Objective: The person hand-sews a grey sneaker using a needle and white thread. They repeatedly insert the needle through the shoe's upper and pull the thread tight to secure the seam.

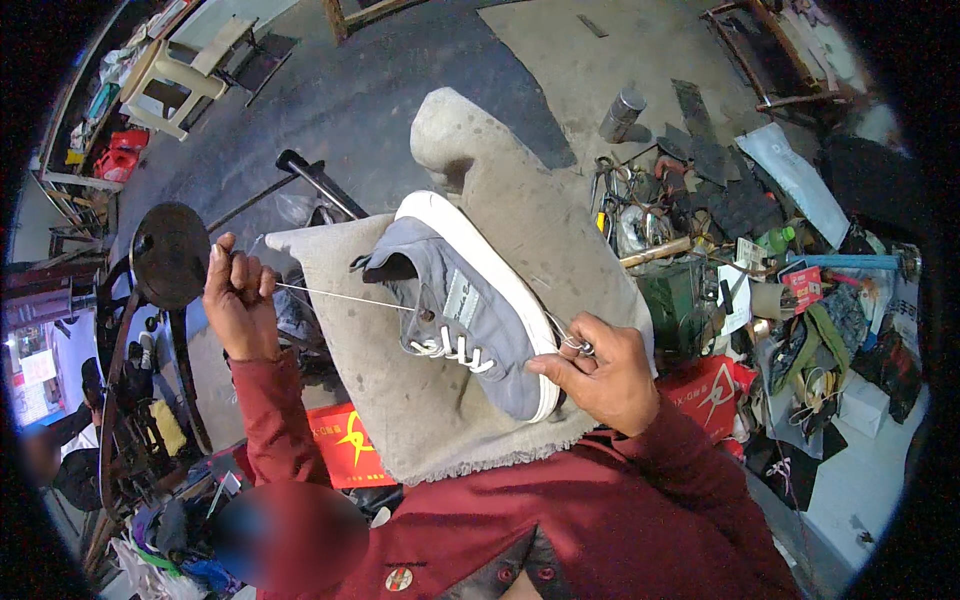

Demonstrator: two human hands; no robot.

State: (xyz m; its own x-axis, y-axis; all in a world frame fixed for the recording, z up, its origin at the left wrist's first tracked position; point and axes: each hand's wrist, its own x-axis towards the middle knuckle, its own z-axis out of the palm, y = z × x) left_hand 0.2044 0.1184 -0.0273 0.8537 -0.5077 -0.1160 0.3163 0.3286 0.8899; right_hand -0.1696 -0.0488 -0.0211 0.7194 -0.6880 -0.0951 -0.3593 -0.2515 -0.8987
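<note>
A grey canvas sneaker (510,352) with a white sole and white laces lies on its side across a beige cloth (375,385) on my lap. From my raised left hand (240,305), closed in a pinch, a white thread (345,298) runs taut to the shoe near its tongue and lace holes. My right hand (610,375) is at the sole by the toe, its thumb against the shoe. Its curled fingers grip a loop of thread beside the sole edge. Something shiny shows at those fingers, too small to make out.
To the left stands a dark metal machine with a round plate (171,255). Tools and scraps (650,215) crowd the floor at right, near a metal can (622,115). Red boxes (700,395) flank my lap. A beige plastic stool (170,88) stands far left.
</note>
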